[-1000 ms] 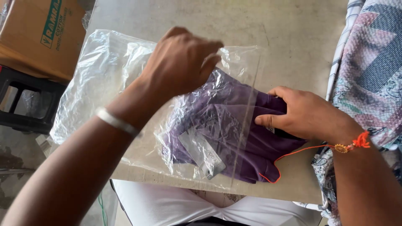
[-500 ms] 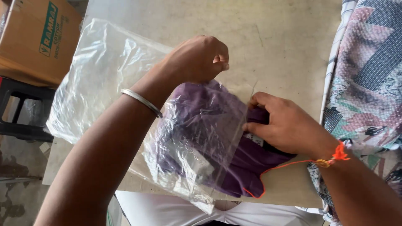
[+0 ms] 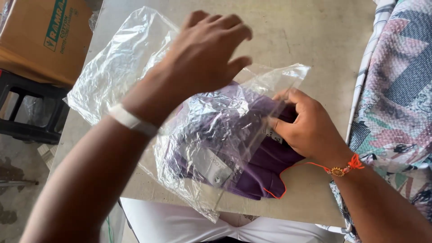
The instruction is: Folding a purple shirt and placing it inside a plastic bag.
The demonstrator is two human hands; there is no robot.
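On a pale beige table point(image 3: 315, 31), seen from above thru a head cam, two bare hands are working w/ a folded purple garment point(image 3: 265, 166) that is sitting partly inside a clear plastic bag point(image 3: 211, 148). Most of the garment is lying under the crinkled film near the table's front edge; its right end is sticking out of the bag's open mouth.

Left hand point(image 3: 204, 56) is hovering above the bag, palm down, fingers spread & loosely curled, open and gripping nothing. A white band point(image 3: 131, 120) is circling that wrist.

Right hand point(image 3: 306, 126) is pressing down on the garment's exposed right end, fingers bent and closed over the cloth at the bag's opening, thumb side touching the film. An orange thread bracelet point(image 3: 344, 167) is sitting on this wrist, w/ a loose orange strand trailing over the purple cloth.

More clear plastic point(image 3: 112, 72) is lying crumpled behind the bag, toward the far left. A brown cardboard box point(image 3: 40, 40) is resting at upper left, beside the table, over a black stand point(image 3: 27, 112). Patterned fabric point(image 3: 396, 85) in pink, grey & teal is hanging along the right edge.
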